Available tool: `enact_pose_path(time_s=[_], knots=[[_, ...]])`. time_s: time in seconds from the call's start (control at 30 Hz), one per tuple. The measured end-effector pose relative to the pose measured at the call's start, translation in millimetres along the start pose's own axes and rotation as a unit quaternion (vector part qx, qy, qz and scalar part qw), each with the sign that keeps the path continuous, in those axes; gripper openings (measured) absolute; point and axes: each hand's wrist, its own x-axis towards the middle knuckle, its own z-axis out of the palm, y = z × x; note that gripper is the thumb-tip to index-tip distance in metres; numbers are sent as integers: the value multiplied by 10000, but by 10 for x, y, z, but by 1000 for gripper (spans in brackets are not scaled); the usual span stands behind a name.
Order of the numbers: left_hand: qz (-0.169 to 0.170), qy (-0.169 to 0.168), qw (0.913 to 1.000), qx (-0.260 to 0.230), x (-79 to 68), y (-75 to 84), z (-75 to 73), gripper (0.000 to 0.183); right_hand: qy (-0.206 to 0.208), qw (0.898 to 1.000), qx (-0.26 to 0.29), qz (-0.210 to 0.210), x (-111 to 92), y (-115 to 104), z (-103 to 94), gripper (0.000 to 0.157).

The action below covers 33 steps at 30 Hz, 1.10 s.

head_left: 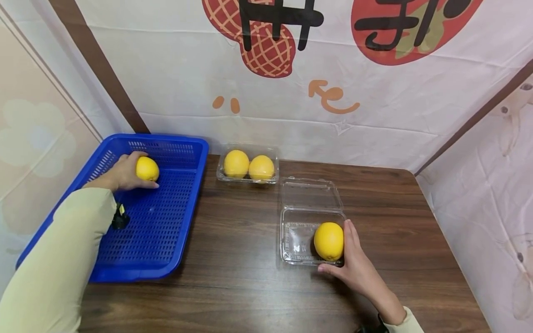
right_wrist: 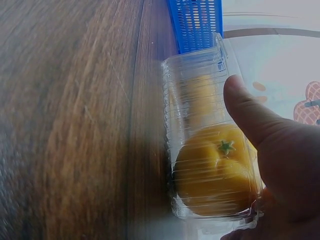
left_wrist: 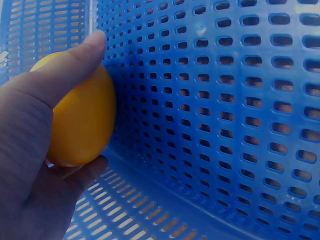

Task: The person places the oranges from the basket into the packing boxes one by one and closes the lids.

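Inside the blue basket [head_left: 166, 240], my left hand [head_left: 126, 173] grips a yellow-orange orange [head_left: 148, 169]. The left wrist view has the thumb over this orange [left_wrist: 85, 120] and fingertips beneath it, close to the basket's perforated surface. A clear plastic container [head_left: 297, 236] stands on the table with its hinged lid [head_left: 310, 194] folded back. One orange [head_left: 329, 241] sits in its right half. My right hand [head_left: 358, 270] rests at the container's near right corner, fingers extended along the right side and thumb at the front edge. Its grip is only partly visible.
Behind, between basket and container, a second clear container [head_left: 249, 177] holds two oranges. A small black device [head_left: 120, 218] shows beside my left forearm. The wooden table [head_left: 233, 259] meets a printed cloth [head_left: 175, 78] at the back; more cloth hangs at both sides.
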Motion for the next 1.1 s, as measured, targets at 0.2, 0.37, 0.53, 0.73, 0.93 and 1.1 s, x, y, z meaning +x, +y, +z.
enact_pose_path(time_s=[0.2,0.37,0.53,0.73,0.93,1.1], knots=[[-32,-57,10000,42,-15,10,-18,105,-18,10000,-10,5,10,-9,4,134],[-149,-91,9998,-37,-34,16,-19,103,-25,10000,-10,6,17,-21,0,134],[-203,-88,9997,-71,-18,9,-11,101,-47,10000,3,26,20,-26,-3,134],[-192,-134,9997,-122,-30,4,-8,101,-44,10000,-1,19,15,-29,-1,133],[-167,-67,9996,-215,-38,-23,18,103,-35,10000,-8,23,8,-30,-2,133],[-100,20,9996,-265,-30,-30,37,103,4,10000,-45,1,-4,-20,-10,133]])
